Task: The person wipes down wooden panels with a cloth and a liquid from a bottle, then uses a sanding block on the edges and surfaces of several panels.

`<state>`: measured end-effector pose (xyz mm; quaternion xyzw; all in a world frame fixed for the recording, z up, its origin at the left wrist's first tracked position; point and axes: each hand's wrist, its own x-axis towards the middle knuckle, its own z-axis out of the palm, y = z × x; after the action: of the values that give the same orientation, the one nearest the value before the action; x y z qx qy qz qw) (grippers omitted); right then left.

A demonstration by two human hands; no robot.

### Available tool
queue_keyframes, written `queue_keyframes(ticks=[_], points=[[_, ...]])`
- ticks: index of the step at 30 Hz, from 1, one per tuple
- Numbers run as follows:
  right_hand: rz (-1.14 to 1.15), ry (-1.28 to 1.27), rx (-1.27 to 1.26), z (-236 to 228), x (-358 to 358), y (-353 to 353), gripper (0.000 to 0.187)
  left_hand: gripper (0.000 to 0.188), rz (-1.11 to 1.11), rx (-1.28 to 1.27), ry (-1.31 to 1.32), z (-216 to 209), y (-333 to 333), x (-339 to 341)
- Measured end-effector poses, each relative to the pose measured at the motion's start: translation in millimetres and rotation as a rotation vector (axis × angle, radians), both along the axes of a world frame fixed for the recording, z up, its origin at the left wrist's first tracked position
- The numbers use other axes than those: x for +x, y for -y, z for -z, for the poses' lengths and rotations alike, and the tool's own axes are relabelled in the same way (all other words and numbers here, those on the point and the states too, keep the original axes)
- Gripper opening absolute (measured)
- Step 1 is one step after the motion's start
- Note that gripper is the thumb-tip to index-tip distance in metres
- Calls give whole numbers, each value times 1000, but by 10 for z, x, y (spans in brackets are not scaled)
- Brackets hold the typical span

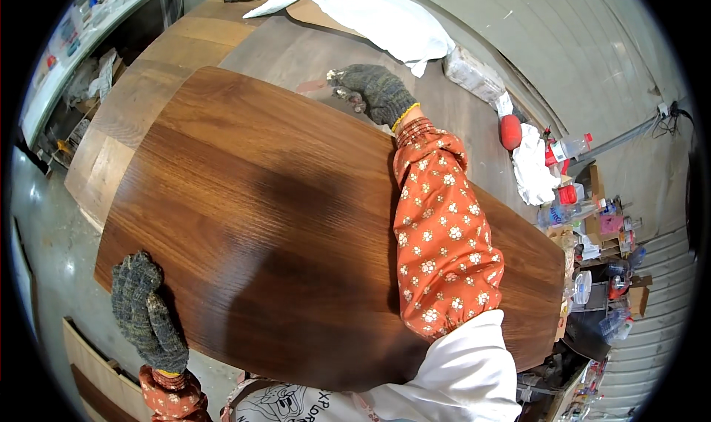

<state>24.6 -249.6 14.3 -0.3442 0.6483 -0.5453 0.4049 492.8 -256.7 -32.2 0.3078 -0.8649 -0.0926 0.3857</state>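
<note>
Fingers (137, 274) of the grey-gloved left hand (150, 320) lie extended, the right hand's (376, 92) half-curled; grips unclear. Between them, the brown wood-grain panel (244, 170) seemingly overhangs the tan plank worktop (204, 35); lopsided pressure could tip it.

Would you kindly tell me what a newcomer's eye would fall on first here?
Probably the big brown board, filling the middle of the view. Next, the orange sleeve reaching over its right part, with the gloved right hand near its far edge. The gloved left hand is at its near left edge.
</note>
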Motion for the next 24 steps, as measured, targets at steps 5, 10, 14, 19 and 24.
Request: queue_keyframes(ticks=[5, 10, 14, 19, 24], points=[[-32, 22, -27, 34, 16, 39, 18, 34, -13, -25, 21, -15, 1, 24], [-101, 3, -93, 195, -82, 49, 19, 34, -8, -4, 29, -1, -9, 16], [-95, -121, -152, 54, -42, -35, 18, 34, 2, 23, -4, -11, -1, 35], [-18, -21, -32, 54, 24, 10, 20, 34, 5, 5, 18, -11, -6, 38], [-105, -376, -12, 45, -44, -2, 23, 34, 21, -8, 24, 9, 17, 55]])
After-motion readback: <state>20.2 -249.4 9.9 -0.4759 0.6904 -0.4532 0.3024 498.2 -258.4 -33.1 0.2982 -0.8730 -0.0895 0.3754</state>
